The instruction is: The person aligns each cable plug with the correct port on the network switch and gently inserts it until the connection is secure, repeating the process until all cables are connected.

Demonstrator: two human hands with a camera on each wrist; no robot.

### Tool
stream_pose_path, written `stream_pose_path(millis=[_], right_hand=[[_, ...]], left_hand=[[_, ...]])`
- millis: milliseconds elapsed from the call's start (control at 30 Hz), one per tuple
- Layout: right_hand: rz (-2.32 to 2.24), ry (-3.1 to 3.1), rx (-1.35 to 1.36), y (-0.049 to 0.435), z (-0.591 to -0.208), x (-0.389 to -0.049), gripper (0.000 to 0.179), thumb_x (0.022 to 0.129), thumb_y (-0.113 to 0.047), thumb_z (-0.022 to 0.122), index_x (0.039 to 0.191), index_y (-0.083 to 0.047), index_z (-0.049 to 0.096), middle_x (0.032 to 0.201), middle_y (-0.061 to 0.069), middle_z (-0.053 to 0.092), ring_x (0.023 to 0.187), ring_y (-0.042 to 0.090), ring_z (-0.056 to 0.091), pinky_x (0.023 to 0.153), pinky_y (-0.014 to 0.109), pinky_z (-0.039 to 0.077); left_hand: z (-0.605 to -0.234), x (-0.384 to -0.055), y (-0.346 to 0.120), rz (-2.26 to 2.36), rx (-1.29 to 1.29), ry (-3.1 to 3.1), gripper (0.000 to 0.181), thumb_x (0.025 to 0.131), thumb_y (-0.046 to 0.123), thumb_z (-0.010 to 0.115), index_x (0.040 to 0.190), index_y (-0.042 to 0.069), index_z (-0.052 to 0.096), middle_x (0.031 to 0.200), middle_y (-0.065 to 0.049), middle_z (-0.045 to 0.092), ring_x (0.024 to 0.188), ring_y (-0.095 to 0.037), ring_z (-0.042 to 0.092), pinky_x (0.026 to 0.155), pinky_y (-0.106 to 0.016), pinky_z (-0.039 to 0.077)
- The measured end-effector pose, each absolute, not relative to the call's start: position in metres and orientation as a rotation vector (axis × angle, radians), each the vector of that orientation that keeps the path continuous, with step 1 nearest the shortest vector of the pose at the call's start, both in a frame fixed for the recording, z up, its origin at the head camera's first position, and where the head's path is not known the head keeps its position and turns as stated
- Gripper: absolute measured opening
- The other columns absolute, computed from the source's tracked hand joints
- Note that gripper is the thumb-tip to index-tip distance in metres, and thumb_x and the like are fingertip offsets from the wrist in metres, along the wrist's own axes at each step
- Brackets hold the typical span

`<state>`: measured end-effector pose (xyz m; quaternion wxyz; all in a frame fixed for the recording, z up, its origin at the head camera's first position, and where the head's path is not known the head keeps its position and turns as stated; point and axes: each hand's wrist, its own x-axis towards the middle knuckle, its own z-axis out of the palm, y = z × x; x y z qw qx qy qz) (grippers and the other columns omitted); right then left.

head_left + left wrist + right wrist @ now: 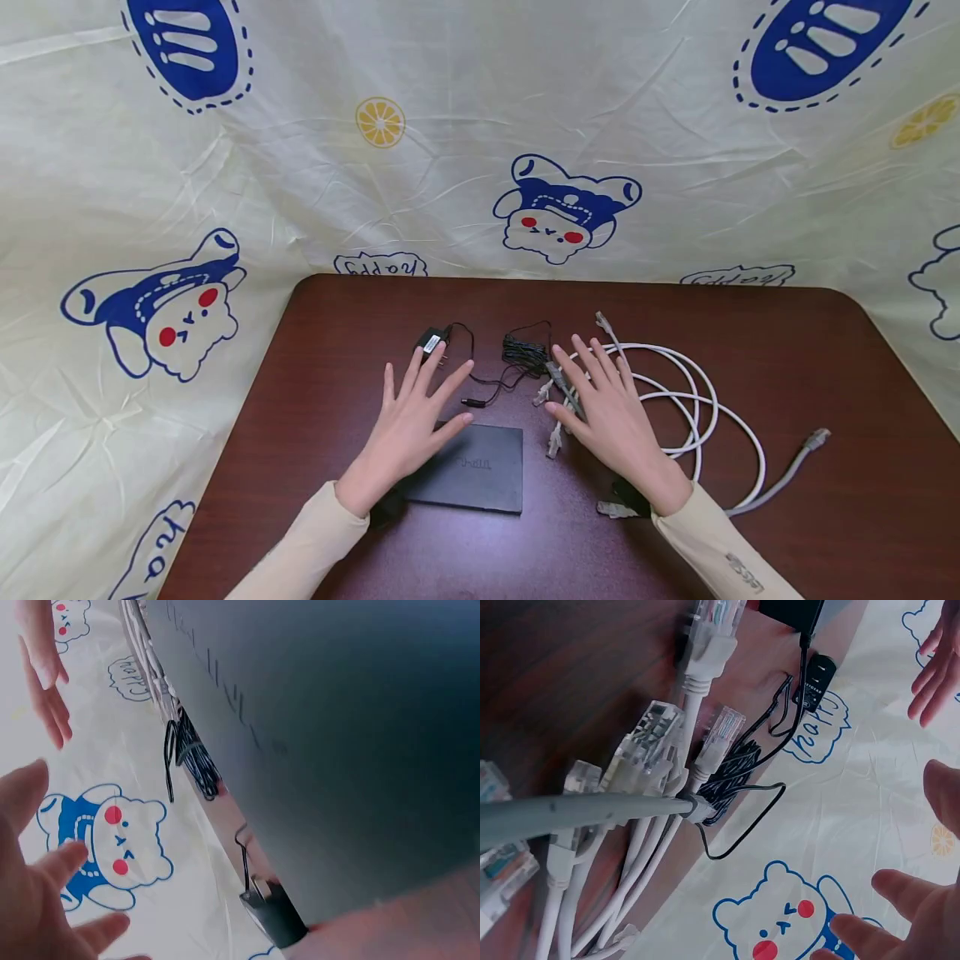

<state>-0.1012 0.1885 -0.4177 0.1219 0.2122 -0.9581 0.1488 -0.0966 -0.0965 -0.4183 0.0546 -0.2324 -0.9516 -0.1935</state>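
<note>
In the head view my left hand point(405, 433) is over the left part of a flat dark grey box point(480, 479) with raised lettering, fingers spread and holding nothing. My right hand point(617, 423) is likewise spread, above the near ends of white and grey network cables point(708, 408). Clear plugs point(649, 742) of these cables fill the middle of the right wrist view. Beyond my left fingertips lies a black power adapter point(432, 342) with a white label. Its thin black cord point(525, 354) is bundled between the hands, and a barrel plug point(473, 402) lies near the box.
Everything lies on a dark brown table point(360, 325) with rounded far corners. A pale sheet point(442, 200) with blue cartoon prints hangs behind and beside it. One grey cable end point(813, 439) reaches out to the right.
</note>
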Motion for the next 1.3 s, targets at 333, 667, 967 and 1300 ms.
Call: stream_pose_path(millis=[333,667,967,1300], right_hand=[[0.501,-2.797,0.632,0.190,-0.422,-0.095,0.078,0.087,-0.041,0.067,0.150,-0.013,0.031,0.149,0.018,0.032,0.129,0.040,0.038,0.098,0.058,0.031],[0.608,-2.840,0.654,0.185,-0.429,-0.084,0.077,0.087,-0.038,0.069,0.149,-0.010,0.032,0.147,0.018,0.036,0.124,0.038,0.043,0.094,0.057,0.035],[0.669,-2.876,0.691,0.176,-0.439,-0.072,0.079,0.086,-0.039,0.070,0.150,-0.012,0.032,0.145,0.018,0.038,0.123,0.036,0.044,0.094,0.057,0.036],[0.709,-2.847,0.798,0.170,-0.443,-0.067,0.083,0.081,-0.040,0.075,0.148,-0.011,0.035,0.145,0.018,0.038,0.129,0.039,0.038,0.098,0.059,0.032]], left_hand=[[-0.417,-0.091,-0.119,-0.644,-0.833,-2.960,0.069,0.090,0.043,0.063,0.150,0.027,0.033,0.157,-0.011,0.015,0.143,-0.033,0.012,0.104,-0.067,0.006],[-0.415,-0.086,-0.135,-0.721,-0.871,-3.109,0.077,0.087,0.042,0.068,0.151,0.023,0.029,0.157,-0.011,0.016,0.140,-0.036,0.021,0.102,-0.069,0.009],[-0.420,-0.083,-0.144,-0.897,-0.864,-3.244,0.082,0.083,0.041,0.073,0.151,0.024,0.030,0.156,-0.013,0.018,0.139,-0.034,0.024,0.102,-0.069,0.009],[-0.423,-0.081,-0.149,-0.947,-0.899,-3.248,0.087,0.079,0.043,0.076,0.151,0.022,0.031,0.155,-0.016,0.019,0.139,-0.036,0.021,0.101,-0.070,0.010]])
